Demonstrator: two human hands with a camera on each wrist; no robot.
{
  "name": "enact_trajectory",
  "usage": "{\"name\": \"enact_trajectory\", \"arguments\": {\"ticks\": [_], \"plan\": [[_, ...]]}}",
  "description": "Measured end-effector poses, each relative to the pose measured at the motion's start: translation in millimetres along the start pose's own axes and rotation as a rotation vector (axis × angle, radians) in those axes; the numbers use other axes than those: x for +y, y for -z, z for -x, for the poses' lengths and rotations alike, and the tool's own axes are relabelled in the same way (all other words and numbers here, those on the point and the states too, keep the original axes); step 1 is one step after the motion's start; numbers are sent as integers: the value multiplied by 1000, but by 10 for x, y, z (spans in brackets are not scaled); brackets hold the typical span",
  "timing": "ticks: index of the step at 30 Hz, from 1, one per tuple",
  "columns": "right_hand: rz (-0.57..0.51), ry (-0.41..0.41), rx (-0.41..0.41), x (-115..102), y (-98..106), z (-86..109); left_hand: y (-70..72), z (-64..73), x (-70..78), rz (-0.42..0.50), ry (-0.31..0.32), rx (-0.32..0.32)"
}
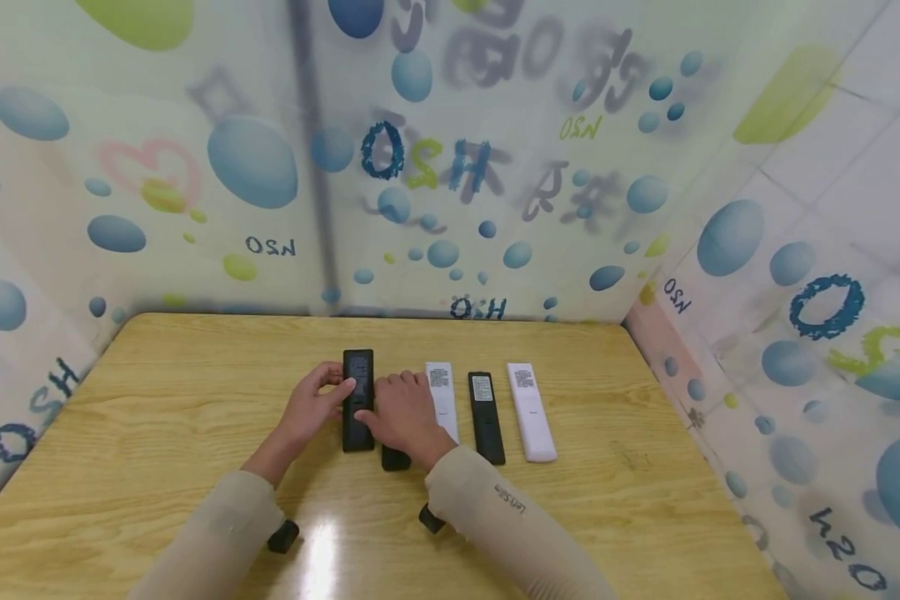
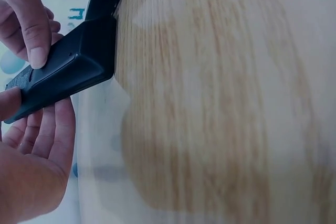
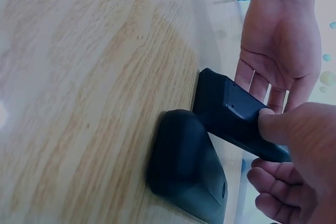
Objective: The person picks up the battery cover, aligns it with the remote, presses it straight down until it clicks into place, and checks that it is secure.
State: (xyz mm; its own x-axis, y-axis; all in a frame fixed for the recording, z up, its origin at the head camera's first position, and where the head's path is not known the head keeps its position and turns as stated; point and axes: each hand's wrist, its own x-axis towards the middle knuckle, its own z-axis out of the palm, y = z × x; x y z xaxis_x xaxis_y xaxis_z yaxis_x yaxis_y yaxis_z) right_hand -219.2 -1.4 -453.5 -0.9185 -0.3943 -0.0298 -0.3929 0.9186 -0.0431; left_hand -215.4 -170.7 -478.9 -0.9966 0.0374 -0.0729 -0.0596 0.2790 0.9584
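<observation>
A black remote control [image 1: 358,421] lies back side up, its near end tilted towards me in the wrist views. My left hand [image 1: 311,408] holds it from the left, fingers [image 2: 63,129] underneath and thumb on top. From the other side my right hand [image 1: 408,412] puts its thumb [image 3: 273,124] on the remote's back. The other right fingers [image 3: 275,187] are curled at its edge. Partly hidden below the right hand, a second black remote [image 1: 395,459] rests on the table.
To the right lie a white remote [image 1: 442,400], a slim black remote [image 1: 487,429] and another white remote [image 1: 534,421], labels up. The wooden table [image 1: 157,442] meets a patterned curtain [image 1: 450,250] at the back. Dark wrist cameras [image 1: 283,537] sit at my sleeves.
</observation>
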Motion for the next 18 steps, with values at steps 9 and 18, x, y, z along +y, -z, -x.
{"name": "enact_trajectory", "arguments": {"ticks": [9,18], "plan": [[-5,-5,-5,4,27,-22,1,42,67,-5,-3,-9],[-29,-35,-3,4,25,-54,-13,35,73,-49,-10,-7]]}}
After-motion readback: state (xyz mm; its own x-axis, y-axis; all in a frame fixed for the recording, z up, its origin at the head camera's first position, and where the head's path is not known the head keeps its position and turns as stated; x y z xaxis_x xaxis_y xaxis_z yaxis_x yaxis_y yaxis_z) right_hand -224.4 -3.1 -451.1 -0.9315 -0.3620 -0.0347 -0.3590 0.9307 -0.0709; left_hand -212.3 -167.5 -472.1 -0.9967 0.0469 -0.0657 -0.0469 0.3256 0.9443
